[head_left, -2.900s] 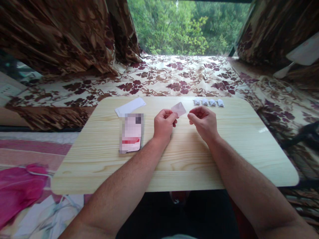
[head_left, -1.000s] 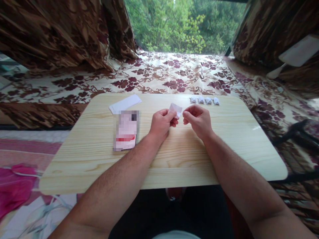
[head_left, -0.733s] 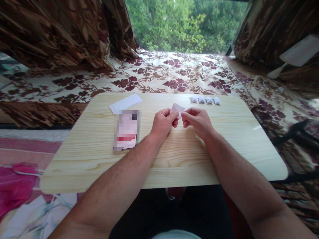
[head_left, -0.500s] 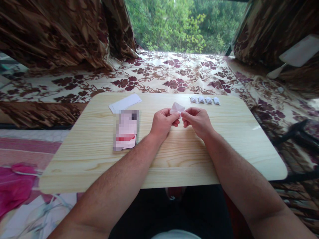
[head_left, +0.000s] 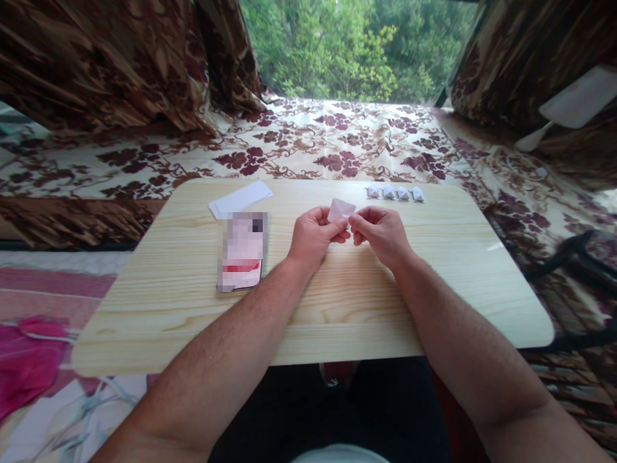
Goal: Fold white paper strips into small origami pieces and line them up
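Note:
A small piece of folded white paper (head_left: 341,208) is held up over the middle of the wooden table (head_left: 357,302). My left hand (head_left: 315,235) is closed, pinching the paper's left and lower side between thumb and fingers. From the other side my right hand (head_left: 378,233) is closed too, its thumb and forefinger on the paper's lower right corner. The fingertips of both hands nearly meet and cover the paper's lower edge. Beyond my right hand, several small folded paper pieces (head_left: 396,193) stand in a row near the table's far edge.
White paper strips (head_left: 241,199) lie at the table's far left, behind a blurred-out phone (head_left: 241,251). A patterned cloth (head_left: 337,141) covers the ledge under the window. On the right is a white lamp-like object (head_left: 578,99); at lower left, pink cloth (head_left: 29,363).
Both hands keep their hold in nearly the same place. The folded paper has turned slightly between the fingers. The whole view has shifted a little.

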Demonstrator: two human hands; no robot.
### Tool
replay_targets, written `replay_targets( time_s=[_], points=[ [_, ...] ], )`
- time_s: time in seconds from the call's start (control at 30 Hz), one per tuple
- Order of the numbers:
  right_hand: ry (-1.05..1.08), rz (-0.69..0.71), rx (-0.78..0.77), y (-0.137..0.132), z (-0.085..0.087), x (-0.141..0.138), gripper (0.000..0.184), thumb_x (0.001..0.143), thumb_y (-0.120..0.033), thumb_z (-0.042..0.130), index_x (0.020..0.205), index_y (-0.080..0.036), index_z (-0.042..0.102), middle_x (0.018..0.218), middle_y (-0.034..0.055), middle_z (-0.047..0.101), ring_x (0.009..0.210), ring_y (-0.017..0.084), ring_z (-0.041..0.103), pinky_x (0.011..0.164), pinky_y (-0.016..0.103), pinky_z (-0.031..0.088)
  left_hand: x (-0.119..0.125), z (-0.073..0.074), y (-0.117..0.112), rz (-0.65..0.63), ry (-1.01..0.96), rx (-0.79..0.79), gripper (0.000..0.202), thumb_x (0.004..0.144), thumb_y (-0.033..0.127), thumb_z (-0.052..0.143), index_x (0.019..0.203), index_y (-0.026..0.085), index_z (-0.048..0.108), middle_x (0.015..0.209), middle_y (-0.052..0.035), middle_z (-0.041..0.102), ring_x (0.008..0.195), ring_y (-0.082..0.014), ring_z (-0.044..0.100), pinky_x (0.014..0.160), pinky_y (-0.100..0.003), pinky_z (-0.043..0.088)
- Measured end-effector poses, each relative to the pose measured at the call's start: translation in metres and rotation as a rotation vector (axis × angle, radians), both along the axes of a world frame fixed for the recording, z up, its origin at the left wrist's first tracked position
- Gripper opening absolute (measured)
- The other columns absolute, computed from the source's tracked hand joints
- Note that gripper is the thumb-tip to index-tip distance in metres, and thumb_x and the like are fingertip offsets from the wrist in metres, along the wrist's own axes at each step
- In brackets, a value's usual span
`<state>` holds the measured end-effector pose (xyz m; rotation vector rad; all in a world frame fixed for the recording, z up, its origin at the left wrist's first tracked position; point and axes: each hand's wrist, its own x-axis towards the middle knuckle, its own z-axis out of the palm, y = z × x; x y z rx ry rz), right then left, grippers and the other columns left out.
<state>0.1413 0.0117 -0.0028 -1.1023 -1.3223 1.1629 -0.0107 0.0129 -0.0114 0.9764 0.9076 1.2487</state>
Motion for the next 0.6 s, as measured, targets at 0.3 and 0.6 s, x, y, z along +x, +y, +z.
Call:
replay_targets(
  time_s=[0.3,0.6],
  points=[
    [-0.025,-0.023,0.006,0.0009,-0.0013,0.0004,0.031,0.076,-0.045,0.077,0.070,-0.017,0.066,0.053,-0.0008,0.064,0.044,0.010,0.055,0.044,0.022,0.044,0.0007,0.0010,-0.0007,0.010,0.006,0.001,0.046,0.058,0.038,0.090,0.090,0.013,0.067,0.073,-0.0034,0.072,0.059,-0.0129,0.067,0.057,-0.024,0.054],
    [-0.031,-0.042,0.016,-0.0008,0.0002,-0.0010,0.030,0.077,-0.044,0.076,0.069,-0.017,0.065,0.051,-0.0008,0.063,0.044,0.010,0.055,0.043,0.022,0.043,0.0014,-0.0002,-0.0003,0.012,0.034,0.034,0.047,0.060,0.040,0.090,0.093,0.013,0.068,0.074,-0.0038,0.073,0.060,-0.0134,0.067,0.056,-0.023,0.053]
  ],
)
